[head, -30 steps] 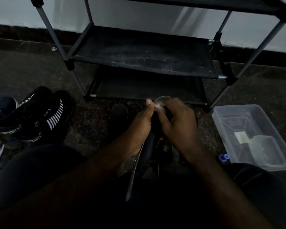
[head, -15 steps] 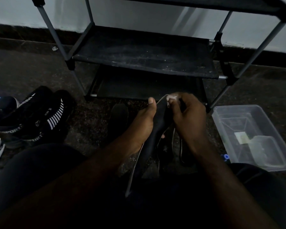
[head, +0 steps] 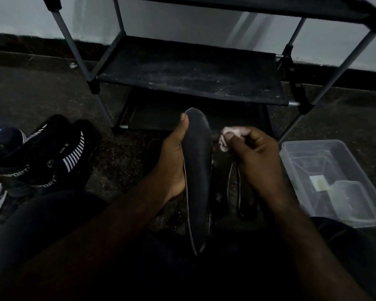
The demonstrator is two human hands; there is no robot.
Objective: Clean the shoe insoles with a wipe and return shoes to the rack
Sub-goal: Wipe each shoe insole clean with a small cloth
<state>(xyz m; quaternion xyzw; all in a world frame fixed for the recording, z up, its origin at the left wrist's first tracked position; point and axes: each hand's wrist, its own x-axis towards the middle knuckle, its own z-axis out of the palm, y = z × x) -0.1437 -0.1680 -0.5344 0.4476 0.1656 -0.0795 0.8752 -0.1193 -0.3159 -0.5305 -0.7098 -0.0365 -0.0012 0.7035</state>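
Note:
A long dark insole [head: 199, 170] stands on end at the centre, its flat face turned toward me. My left hand [head: 174, 161] grips its left edge, thumb up near the tip. Just right of it, my right hand [head: 254, 159] pinches a crumpled pale wipe [head: 228, 137], held off the insole's right edge. Under my right hand a dark shoe [head: 237, 187] lies on the floor, mostly hidden. The black shoe rack [head: 189, 77] stands straight ahead with its shelves bare.
A pair of black striped sport shoes [head: 52, 157] sits on the floor at the left, with other footwear at the frame's edge. A clear plastic tub [head: 334, 177] holding small items stands at the right. My dark-clad legs fill the foreground.
My right hand with the wipe has come off the insole's top and moved to its right. The insole has turned from edge-on to face me.

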